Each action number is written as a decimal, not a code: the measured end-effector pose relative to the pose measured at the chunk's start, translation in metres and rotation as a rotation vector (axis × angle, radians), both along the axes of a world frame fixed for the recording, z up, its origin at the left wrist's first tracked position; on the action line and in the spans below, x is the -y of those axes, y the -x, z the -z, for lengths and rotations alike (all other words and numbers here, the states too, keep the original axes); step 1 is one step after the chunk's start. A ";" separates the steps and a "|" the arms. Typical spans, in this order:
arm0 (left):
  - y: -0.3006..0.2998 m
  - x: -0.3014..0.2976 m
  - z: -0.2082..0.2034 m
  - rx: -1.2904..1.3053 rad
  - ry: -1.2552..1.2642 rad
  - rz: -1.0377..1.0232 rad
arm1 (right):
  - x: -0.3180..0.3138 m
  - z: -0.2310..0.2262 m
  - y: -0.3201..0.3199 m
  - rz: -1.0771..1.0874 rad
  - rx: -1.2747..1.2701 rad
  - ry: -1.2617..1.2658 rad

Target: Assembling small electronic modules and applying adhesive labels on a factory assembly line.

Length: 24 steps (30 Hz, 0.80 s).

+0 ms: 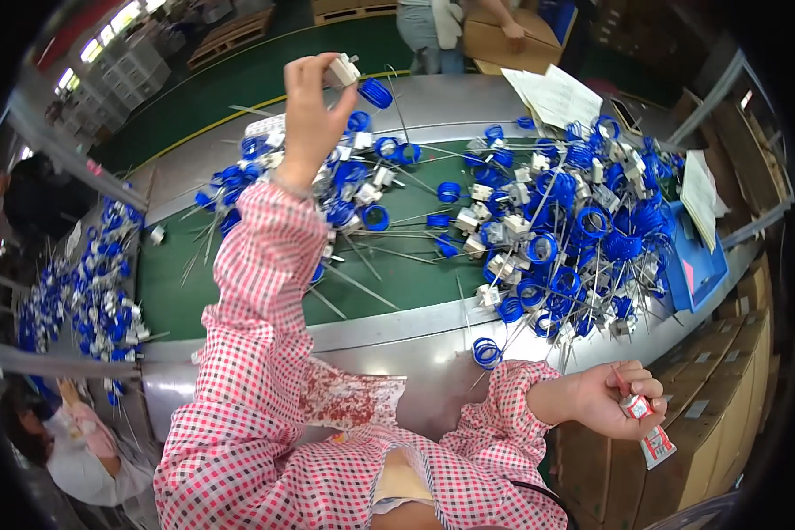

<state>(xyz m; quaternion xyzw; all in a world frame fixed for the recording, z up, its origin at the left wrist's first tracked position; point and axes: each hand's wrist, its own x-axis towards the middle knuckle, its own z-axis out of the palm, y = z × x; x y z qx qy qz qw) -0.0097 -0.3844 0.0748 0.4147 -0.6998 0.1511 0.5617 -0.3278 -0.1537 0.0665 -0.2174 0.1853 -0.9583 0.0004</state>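
Note:
My left hand (312, 110) is raised over the far part of the bench, pinching a small white block-shaped component (343, 70) between thumb and fingers. A coil of blue tubing (375, 94) hangs close beside that block. Low on the right, past the bench's near edge, my right hand (623, 399) is closed around a red and white squeeze tube (656, 447), whose flat end sticks out below the fingers. Something thin and red also shows at those fingers, too small to name. Beneath my left forearm lies a heap of blue-coiled parts (349, 181) with white blocks and thin metal rods.
A larger heap of the same parts (583, 221) covers the bench's right side, beside a blue tray (700, 256). Papers (552, 95) lie behind it. A red-stained sheet (353, 399) rests before me. Cardboard boxes (711, 389) stand at right. Other people work at left and beyond the bench.

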 end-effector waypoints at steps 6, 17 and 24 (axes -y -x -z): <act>-0.076 -0.163 -0.035 -0.652 -0.298 0.593 | 0.003 -0.003 -0.036 -0.056 0.044 -0.116; -0.027 -0.295 -0.008 -1.277 -0.677 0.906 | -0.049 -0.067 -0.214 -0.823 -0.272 0.188; -0.035 -0.311 0.001 -1.378 -0.608 1.125 | -0.068 -0.059 -0.282 -0.759 -0.349 0.228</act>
